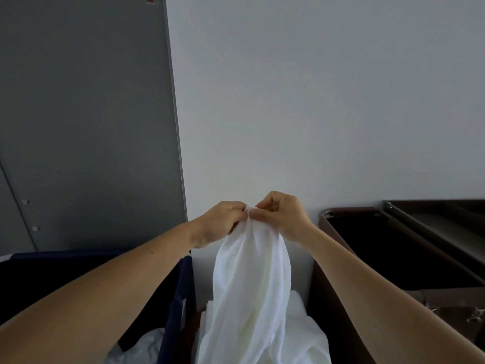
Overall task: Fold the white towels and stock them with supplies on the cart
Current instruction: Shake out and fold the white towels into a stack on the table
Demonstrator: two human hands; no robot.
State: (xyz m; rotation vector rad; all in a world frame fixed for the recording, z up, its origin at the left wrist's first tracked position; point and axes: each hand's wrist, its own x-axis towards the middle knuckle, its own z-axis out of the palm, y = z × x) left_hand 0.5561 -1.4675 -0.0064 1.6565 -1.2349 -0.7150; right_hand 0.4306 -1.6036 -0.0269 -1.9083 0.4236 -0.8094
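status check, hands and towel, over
Left hand and right hand both pinching top of white towel, hanging unfolded. Cart at right. Nothing in the way.

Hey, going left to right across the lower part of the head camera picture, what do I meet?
In order: navy fabric laundry bag → left hand → hanging white cloth towel, pinched by both hands → right hand → dark brown cart tray.

Crumpled white towels [312, 342] lie heaped on a brown surface [195, 319], left of the dark-topped cart [341, 210].

Dim, flat light; wide-angle edge distortion
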